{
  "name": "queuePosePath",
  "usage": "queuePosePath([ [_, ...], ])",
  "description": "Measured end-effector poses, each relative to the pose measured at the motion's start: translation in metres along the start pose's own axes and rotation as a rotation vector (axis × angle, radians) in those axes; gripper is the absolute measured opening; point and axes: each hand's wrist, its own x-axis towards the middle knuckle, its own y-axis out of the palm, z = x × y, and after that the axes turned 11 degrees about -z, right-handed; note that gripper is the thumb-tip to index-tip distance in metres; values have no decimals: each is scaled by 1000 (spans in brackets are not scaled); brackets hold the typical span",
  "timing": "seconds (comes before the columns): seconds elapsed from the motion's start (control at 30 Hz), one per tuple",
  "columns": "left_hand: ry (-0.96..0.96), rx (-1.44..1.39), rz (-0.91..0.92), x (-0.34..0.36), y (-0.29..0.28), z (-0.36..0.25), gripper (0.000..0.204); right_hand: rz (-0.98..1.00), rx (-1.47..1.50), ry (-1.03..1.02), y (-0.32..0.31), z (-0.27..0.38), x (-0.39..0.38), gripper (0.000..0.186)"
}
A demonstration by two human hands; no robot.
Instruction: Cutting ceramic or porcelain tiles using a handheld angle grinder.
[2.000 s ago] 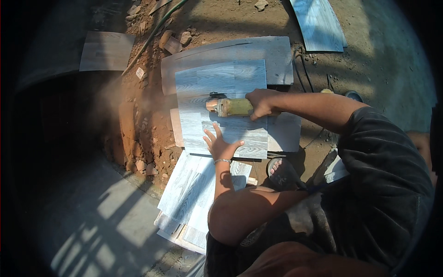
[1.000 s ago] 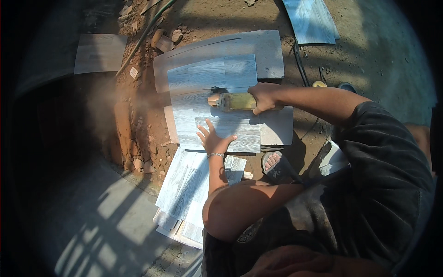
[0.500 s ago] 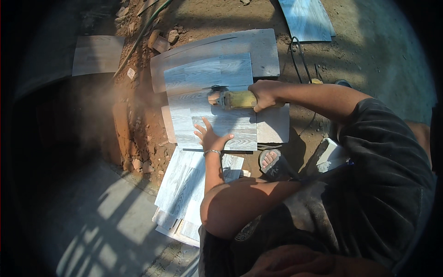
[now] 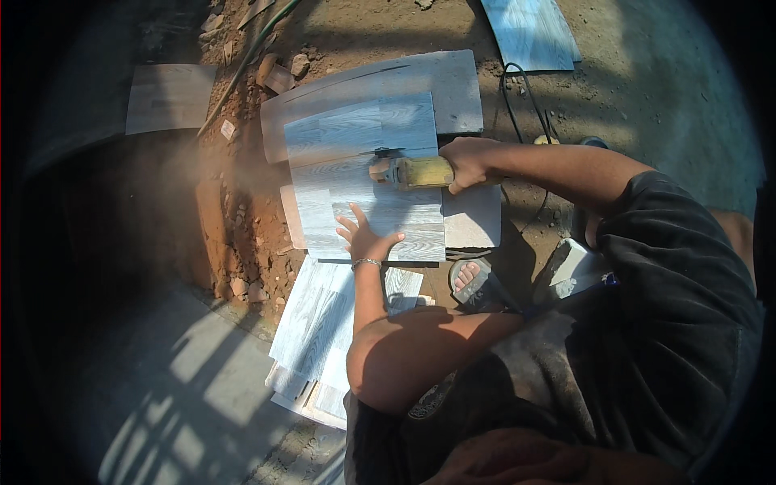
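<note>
My right hand (image 4: 469,164) is wrapped round the rear of a yellow angle grinder (image 4: 424,172). The grinder's head and dark disc sit over a grey wood-patterned tile (image 4: 319,162), at a thin line running across its upper part. Spread fingers of my left hand (image 4: 370,238) press flat on the same tile, below the grinder and near the tile's close edge. Beneath the tile lie pale slabs (image 4: 457,85) that stick out at the back and right. The disc's contact with the tile is partly hidden by the guard.
Dust drifts left over a reddish soil bank (image 4: 230,202) with rubble. More wood-patterned tiles (image 4: 303,323) are stacked nearer me, others (image 4: 529,36) at the back right. A black cable (image 4: 511,101) loops at right; my sandalled foot (image 4: 469,279) is close to the slabs. A green hose (image 4: 263,40) crosses back left.
The grinder has shifted slightly right along the line on the tile. My left hand stays in place on the tile. The whole view has moved a little.
</note>
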Motion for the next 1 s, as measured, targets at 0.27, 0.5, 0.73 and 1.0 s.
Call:
queuePosePath([
  [0.27, 14, -12, -5, -1, 1, 1, 153, -7, -47, -3, -10, 1, -17, 50],
  [0.5, 15, -25, -3, 1, 3, 2, 153, 48, -93, 46, -15, -9, -24, 49],
  [0.73, -1, -33, 13, 1, 1, 0, 153, 37, -112, 87, -14, -15, -32, 53],
  [1.0, 6, -17, 6, 1, 2, 1, 153, 26, -84, 83, -21, -16, -45, 56],
])
